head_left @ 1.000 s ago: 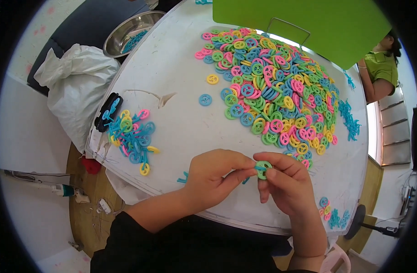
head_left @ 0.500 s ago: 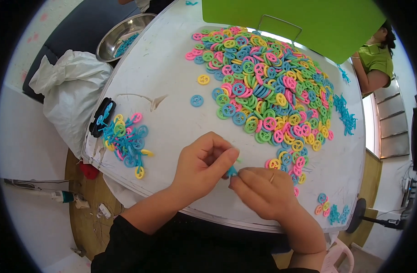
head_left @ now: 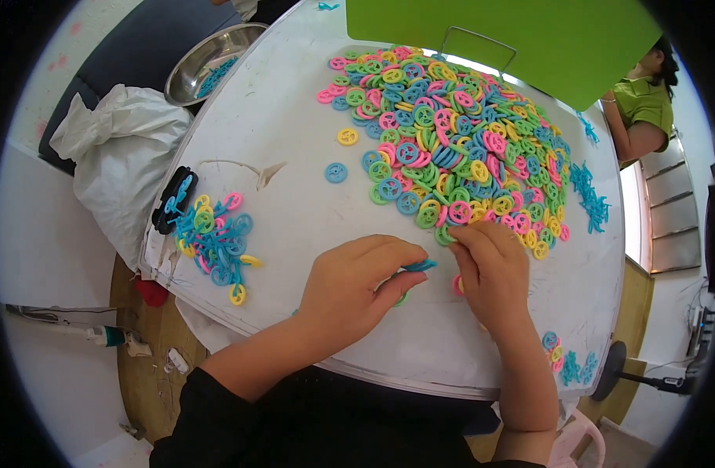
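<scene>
My left hand (head_left: 357, 281) is closed, pinching a small blue plastic piece (head_left: 420, 266) between thumb and fingers. Part of a green ring (head_left: 402, 299) shows below that thumb; whether it is joined to the blue piece is hidden. My right hand (head_left: 494, 273) reaches to the near edge of a big heap of small spoked plastic wheels (head_left: 466, 140) in pink, blue, green and yellow. Its fingertips are closed on a green wheel (head_left: 444, 235) there. A single blue wheel (head_left: 335, 172) and a yellow wheel (head_left: 347, 137) lie left of the heap.
Blue pieces with wheels (head_left: 221, 242) are piled at left beside a black holder (head_left: 172, 200). More blue pieces (head_left: 589, 196) lie at right. A green board (head_left: 490, 31) stands behind the heap. A steel bowl (head_left: 187, 66) and white sack (head_left: 123, 156) are left; another person (head_left: 646, 117) is at right.
My hands have parted. The right hand has left the blue piece and moved up and right to the heap's edge, while the left hand keeps the blue piece and has shifted slightly right.
</scene>
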Available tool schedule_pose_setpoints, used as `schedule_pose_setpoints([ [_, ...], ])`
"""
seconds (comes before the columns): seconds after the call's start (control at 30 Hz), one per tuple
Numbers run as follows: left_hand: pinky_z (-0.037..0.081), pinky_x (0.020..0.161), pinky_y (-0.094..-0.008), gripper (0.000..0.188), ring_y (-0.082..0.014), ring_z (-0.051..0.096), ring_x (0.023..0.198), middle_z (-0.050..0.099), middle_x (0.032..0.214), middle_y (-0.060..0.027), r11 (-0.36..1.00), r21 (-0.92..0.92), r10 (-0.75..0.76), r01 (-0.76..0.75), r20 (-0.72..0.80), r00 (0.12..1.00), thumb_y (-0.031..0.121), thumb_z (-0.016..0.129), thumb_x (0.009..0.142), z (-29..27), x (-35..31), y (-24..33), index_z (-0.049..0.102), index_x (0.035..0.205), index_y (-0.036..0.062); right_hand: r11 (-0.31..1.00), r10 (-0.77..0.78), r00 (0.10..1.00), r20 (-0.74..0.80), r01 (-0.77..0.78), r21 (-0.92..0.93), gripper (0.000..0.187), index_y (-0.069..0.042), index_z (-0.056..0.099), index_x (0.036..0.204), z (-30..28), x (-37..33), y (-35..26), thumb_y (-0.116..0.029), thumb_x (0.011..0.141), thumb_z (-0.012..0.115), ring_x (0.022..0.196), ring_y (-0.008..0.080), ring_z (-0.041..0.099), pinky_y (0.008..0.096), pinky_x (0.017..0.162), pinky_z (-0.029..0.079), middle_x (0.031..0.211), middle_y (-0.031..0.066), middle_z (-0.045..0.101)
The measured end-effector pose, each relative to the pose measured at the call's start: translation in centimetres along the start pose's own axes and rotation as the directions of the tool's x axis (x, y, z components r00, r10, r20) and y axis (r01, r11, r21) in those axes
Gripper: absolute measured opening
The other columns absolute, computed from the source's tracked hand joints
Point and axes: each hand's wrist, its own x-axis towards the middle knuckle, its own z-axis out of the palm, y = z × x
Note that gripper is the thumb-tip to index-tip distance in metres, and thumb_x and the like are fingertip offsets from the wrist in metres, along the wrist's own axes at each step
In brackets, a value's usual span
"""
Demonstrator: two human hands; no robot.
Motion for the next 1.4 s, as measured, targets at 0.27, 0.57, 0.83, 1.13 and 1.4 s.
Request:
schedule_pose_setpoints([
  [0.27,0.053,0.074,-0.0381,0.021,-0.0308,0.067,0.085,0.071,0.095,-0.0102,0.981,0.166,0.072,-0.097,0.151,0.986,0.011,0.079,0.081,-0.8,2.5,0.8,0.072,0.101,0.0065,0.822,-0.139,0.988,-0.061,0.081,-0.564,0.034,-0.004,0.069,0.099,1.9,-0.2,0.7,-0.001,0.066,0.076,0.097,0.0314,0.063,0.0413,0.080,0.052,0.105,0.0111,0.062],
  [0.57,0.054,0.075,-0.0364,0.018,-0.0280,0.068,0.088,0.072,0.097,-0.0080,0.991,0.107,0.074,-0.086,0.107,0.991,0.008,0.078,0.082,0.3,2.1,-0.9,0.072,0.099,0.0060,0.840,-0.208,0.976,-0.059,0.147,-0.522,0.018,-0.001,0.063,0.090,1.3,-0.3,0.8,-0.005,0.072,0.064,0.105,0.0317,0.062,0.0431,0.088,0.050,0.110,0.0122,0.065],
  [0.83,0.055,0.078,-0.0360,0.020,-0.0278,0.069,0.092,0.073,0.100,-0.0093,0.992,0.055,0.106,-0.109,0.053,0.993,0.007,0.078,0.082,0.2,2.0,-1.3,0.073,0.101,0.0050,0.817,-0.285,0.958,-0.039,0.221,-0.532,0.039,-0.005,0.070,0.108,1.0,-0.1,0.6,0.001,0.069,0.070,0.094,0.0308,0.065,0.0414,0.084,0.051,0.099,0.0095,0.069],
  [1.13,0.056,0.082,-0.0349,0.022,-0.0269,0.071,0.095,0.074,0.104,-0.0119,0.994,-0.105,0.003,0.002,0.043,0.999,0.006,0.078,0.084,0.2,1.8,-1.3,0.073,0.106,0.0032,0.376,0.561,0.798,0.220,-0.483,0.791,0.022,0.003,0.066,0.119,-1.5,-0.8,-1.7,-0.003,0.098,0.063,0.087,0.0170,0.073,0.0251,0.060,0.055,0.101,0.0109,0.072],
  [1.4,0.056,0.083,-0.0343,0.021,-0.0262,0.072,0.095,0.075,0.104,-0.0121,0.984,-0.173,0.048,-0.038,0.058,0.997,0.006,0.078,0.084,0.9,1.4,-1.4,0.075,0.104,0.0039,0.321,0.488,0.850,0.198,-0.386,0.865,0.012,-0.001,0.060,0.104,0.5,-1.2,-1.4,-0.011,0.099,0.064,0.080,0.0153,0.069,0.0314,0.080,0.062,0.098,0.0098,0.070],
])
